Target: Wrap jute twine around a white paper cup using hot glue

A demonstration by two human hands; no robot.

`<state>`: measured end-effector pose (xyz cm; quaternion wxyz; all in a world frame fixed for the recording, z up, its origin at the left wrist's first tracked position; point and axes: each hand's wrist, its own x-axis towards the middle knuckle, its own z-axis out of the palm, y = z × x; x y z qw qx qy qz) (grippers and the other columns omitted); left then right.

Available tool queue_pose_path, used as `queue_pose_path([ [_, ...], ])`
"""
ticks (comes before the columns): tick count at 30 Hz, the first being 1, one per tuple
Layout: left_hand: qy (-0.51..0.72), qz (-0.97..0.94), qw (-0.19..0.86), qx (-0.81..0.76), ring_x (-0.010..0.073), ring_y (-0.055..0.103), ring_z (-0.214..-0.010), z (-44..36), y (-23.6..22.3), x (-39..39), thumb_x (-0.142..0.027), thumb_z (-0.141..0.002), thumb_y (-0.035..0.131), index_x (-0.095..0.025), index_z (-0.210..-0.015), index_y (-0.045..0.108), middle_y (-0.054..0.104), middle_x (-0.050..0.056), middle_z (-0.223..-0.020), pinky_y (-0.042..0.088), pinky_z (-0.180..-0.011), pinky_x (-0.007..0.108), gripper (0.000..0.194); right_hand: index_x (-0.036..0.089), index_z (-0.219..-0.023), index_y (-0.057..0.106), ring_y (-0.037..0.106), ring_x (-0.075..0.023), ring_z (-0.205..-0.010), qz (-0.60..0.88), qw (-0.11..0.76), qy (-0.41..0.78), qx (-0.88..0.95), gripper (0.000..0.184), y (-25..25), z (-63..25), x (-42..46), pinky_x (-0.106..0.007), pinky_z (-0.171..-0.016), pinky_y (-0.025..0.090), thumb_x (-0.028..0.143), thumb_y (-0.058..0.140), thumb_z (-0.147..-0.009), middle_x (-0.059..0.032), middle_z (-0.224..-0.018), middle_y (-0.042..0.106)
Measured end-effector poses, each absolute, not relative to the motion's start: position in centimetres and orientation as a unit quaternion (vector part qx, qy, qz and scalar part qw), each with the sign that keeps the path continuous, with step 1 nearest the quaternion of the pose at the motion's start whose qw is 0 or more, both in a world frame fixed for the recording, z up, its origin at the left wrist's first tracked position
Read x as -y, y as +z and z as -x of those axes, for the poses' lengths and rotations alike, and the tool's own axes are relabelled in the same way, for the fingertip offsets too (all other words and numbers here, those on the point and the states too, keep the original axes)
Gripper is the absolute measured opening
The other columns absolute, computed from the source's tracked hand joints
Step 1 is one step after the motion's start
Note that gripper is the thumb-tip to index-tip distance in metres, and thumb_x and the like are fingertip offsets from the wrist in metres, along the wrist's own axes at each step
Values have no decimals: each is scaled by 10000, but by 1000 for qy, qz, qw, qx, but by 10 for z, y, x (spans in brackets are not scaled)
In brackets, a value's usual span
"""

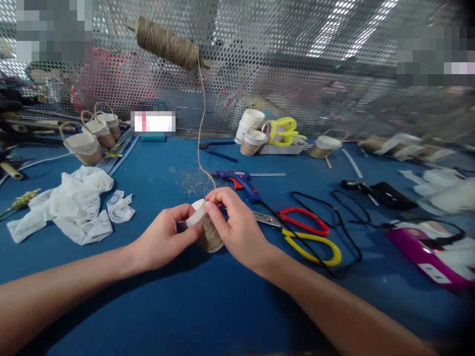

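Note:
Between my hands, above the blue table, is a small white paper cup (211,237) with its lower part wrapped in brown twine; it is tilted. My left hand (166,235) grips the cup from the left, thumb on the side and fingers at the rim. At the right side of the rim, my right hand (237,222) pinches the twine (201,118) against the cup. That strand runs up to a twine spool (166,43) hanging on the perforated metal screen. Just behind my right hand lies a blue glue gun (237,180). My fingers hide part of the cup.
Scissors (311,237) with red and yellow handles lie right of my hands, crossed by a black cord. A purple power strip (423,257) sits far right. White lace fabric (74,202) lies left. Several handled cups (83,148), pliers (218,151) and yellow-handled scissors (284,131) stand or lie further back.

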<state>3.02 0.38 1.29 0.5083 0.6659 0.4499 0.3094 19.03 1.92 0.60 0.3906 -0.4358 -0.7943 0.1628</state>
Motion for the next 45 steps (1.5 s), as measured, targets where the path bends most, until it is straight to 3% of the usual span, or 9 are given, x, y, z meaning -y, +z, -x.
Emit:
queue_pose_path([
  [15, 295, -658, 531, -445, 118, 466, -649, -26, 15, -3, -255, -759, 527, -142, -717, 511, 526, -15, -683, 377, -621, 231, 122, 215, -751, 414, 528, -166, -801, 440, 402, 216, 773, 118, -1, -191, -20, -325, -703, 465, 232, 423, -868, -60, -853, 527],
  [26, 330, -604, 600, -408, 76, 337, -540, -28, 12, 0, -306, -813, 474, -151, -684, 453, 375, -58, -603, 314, -509, 195, 203, 208, -771, 427, 534, -160, -765, 420, 402, 180, 793, 86, -3, -184, -15, -326, -702, 463, 204, 428, -856, -52, -813, 527],
  [35, 336, -636, 544, -432, 117, 455, -643, -25, 11, -3, -280, -783, 504, -138, -673, 520, 517, -13, -656, 372, -638, 239, 180, 198, -891, 524, 590, -167, -809, 460, 425, 199, 754, 141, 13, -200, -28, -322, -720, 480, 288, 416, -879, -59, -879, 610],
  [37, 332, -622, 556, -440, 115, 451, -622, -25, 8, -5, -297, -773, 520, -141, -660, 518, 512, -17, -639, 366, -605, 231, 193, 189, -943, 545, 602, -182, -817, 511, 401, 155, 744, 187, 19, -214, -42, -343, -730, 478, 308, 416, -877, -74, -910, 630],
  [40, 338, -605, 571, -441, 105, 429, -592, -25, 4, -6, -308, -763, 534, -146, -645, 505, 493, -23, -628, 344, -566, 220, 203, 158, -918, 572, 593, -239, -841, 634, 299, 36, 712, 186, 19, -239, -66, -393, -736, 453, 296, 515, -806, -128, -948, 618],
  [42, 347, -601, 570, -440, 103, 421, -589, -25, 2, -6, -311, -767, 533, -148, -653, 502, 482, -24, -634, 337, -572, 224, 201, 158, -744, 586, 595, -261, -782, 657, 253, 44, 709, 110, 14, -252, -80, -407, -707, 445, 268, 593, -742, -119, -795, 623],
  [45, 359, -599, 562, -443, 106, 424, -610, -24, 1, -6, -316, -772, 528, -144, -691, 513, 485, -19, -660, 341, -609, 237, 190, 158, -592, 556, 590, -221, -685, 676, 190, 93, 705, 167, 2, -262, -95, -369, -652, 456, 233, 653, -707, -78, -656, 599],
])
